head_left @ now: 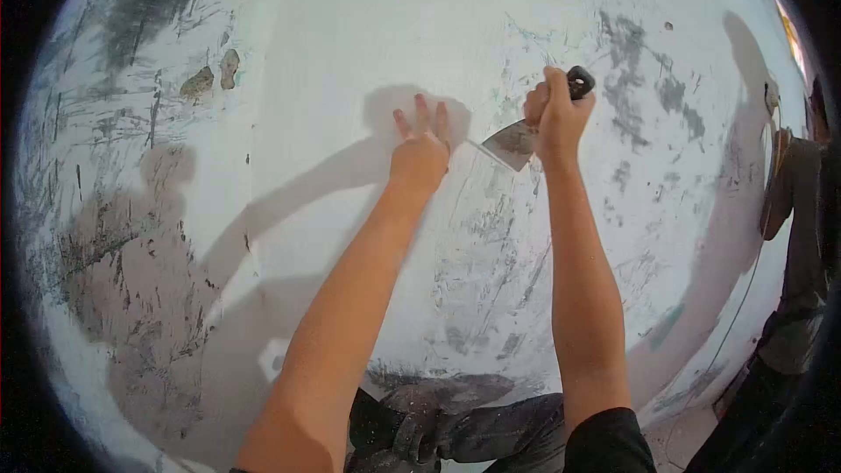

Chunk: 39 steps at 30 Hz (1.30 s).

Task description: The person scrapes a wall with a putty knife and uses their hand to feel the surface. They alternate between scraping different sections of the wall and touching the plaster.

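Note:
My right hand is closed around the black handle of a putty knife, its wide metal blade angled down and left, with its edge close to the wall. To the left of the blade, my left hand has its fingers spread, fingertips at the wall surface. The white wall fills most of the view. Grey scuffs and scraped patches mark it below the blade and to the right.
Dark rough patches and two chipped holes show on the wall's left side. A person in dark clothing is at the right edge, near a thin cord. My dusty dark trousers are below, and shadows fall across the wall.

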Tool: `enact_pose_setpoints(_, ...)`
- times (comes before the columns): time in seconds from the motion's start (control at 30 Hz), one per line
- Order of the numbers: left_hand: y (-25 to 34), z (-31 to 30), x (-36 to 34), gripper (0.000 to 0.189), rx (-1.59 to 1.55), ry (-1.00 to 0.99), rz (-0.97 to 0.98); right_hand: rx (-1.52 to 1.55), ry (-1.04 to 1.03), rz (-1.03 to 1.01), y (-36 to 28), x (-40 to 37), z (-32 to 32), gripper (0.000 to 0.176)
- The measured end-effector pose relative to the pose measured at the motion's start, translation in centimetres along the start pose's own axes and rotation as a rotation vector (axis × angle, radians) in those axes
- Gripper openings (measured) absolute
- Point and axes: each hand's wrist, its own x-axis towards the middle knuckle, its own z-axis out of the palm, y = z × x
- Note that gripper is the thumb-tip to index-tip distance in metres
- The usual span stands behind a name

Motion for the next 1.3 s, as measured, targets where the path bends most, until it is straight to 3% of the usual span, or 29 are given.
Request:
enact_pose_setpoints(0.1, -0.2, -0.6, -0.3, 0.105, 0.010, -0.042, -0.003, 0.144, -0.063, -0.055, -0.6, 0.6, -0.9, 0.029)
enact_pose_setpoints(0.2, 0.0, -1.4, -0.6, 0.106, -0.014, -0.087, 0.011, -0.043, 0.097, 0.022, 0.3, 0.0, 0.0, 0.031)
enact_pose_setpoints(0.23, 0.1, -1.7, -0.6, 0.108, -0.024, -0.102, -0.002, 0.012, -0.009, 0.043, -0.1, -0.2, 0.3, 0.030)
enact_pose_setpoints(0.33, 0.2, -1.7, -0.1, 0.110, 0.007, -0.126, -0.027, 0.023, -0.015, 0.018, -1.5, 0.7, 0.6, 0.035)
enact_pose_setpoints(0.4, 0.1, -1.9, 0.2, 0.110, -0.004, -0.140, -0.034, 0.174, -0.074, -0.011, -1.8, 1.2, -0.3, 0.027)
enact_pose_setpoints(0.43, 0.3, -1.8, 0.0, 0.110, -0.021, -0.167, -0.038, 0.040, 0.089, 0.022, -1.0, 0.4, 0.5, 0.029)
enact_pose_setpoints(0.57, -0.2, -1.1, 0.0, 0.103, -0.063, -0.098, -0.011, 0.059, 0.031, 0.245, 2.5, -2.4, -0.9, 0.031)
enact_pose_setpoints(0.67, -0.7, 0.3, 0.5, 0.104, -0.028, -0.152, -0.064, 0.007, -0.225, 0.202, 0.6, -4.5, -2.0, 0.037)
enact_pose_setpoints(0.7, -1.4, 1.2, 0.7, 0.098, 0.044, -0.111, 0.022, 0.008, -0.220, 0.212, 0.2, -5.5, -2.8, 0.037)
enact_pose_setpoints(0.77, -1.4, 1.2, -0.4, 0.094, 0.116, -0.092, 0.110, -0.560, -0.369, 0.034, -1.4, -8.5, -4.3, 0.035)
enact_pose_setpoints(0.83, -0.6, -1.7, -1.8, 0.083, -0.127, -0.081, 0.059, -0.919, -0.702, -0.086, -4.4, -13.0, -6.4, 0.028)
enact_pose_setpoints(0.87, -0.9, -0.5, -1.8, 0.078, -0.147, 0.016, 0.075, -1.023, -0.897, -0.214, -4.7, -15.5, -8.9, 0.018)
enact_pose_setpoints(0.9, -0.9, -0.5, -1.7, 0.078, -0.137, 0.011, 0.066, -1.077, -1.075, -0.217, -5.3, -18.4, -12.2, 0.023)
enact_pose_setpoints(0.93, -0.8, -0.7, -1.8, 0.078, -0.066, 0.010, 0.097, -1.113, -1.122, -0.235, -6.0, -21.5, -14.7, 0.032)
enact_pose_setpoints(1.03, -1.5, -0.1, -2.2, 0.076, 0.050, 0.052, 0.178, -1.016, -1.117, 0.133, -9.6, -29.6, -22.5, 0.041)
enact_pose_setpoints(1.07, -1.7, 0.2, -2.2, 0.074, 0.080, 0.114, 0.236, -1.142, -1.106, 0.155, -10.8, -32.3, -25.9, 0.039)
enact_pose_setpoints(1.13, -1.8, 0.4, -2.1, 0.073, 0.122, 0.120, 0.256, -1.209, -0.941, 0.369, -15.0, -35.6, -28.8, 0.033)
enact_pose_setpoints(1.2, -1.9, 0.6, -1.9, 0.071, 0.158, 0.118, 0.283, -1.368, -0.672, 0.295, -18.6, -41.0, -34.4, 0.021)
enact_pose_setpoints(1.27, -1.8, 0.5, -1.9, 0.070, 0.238, 0.139, 0.307, -1.554, -0.404, 0.121, -22.5, -43.9, -33.7, 0.021)
enact_pose_setpoints(1.3, -2.0, 0.6, -1.8, 0.070, 0.231, 0.105, 0.329, -1.555, -0.394, 0.165, -24.8, -45.7, -33.3, 0.021)
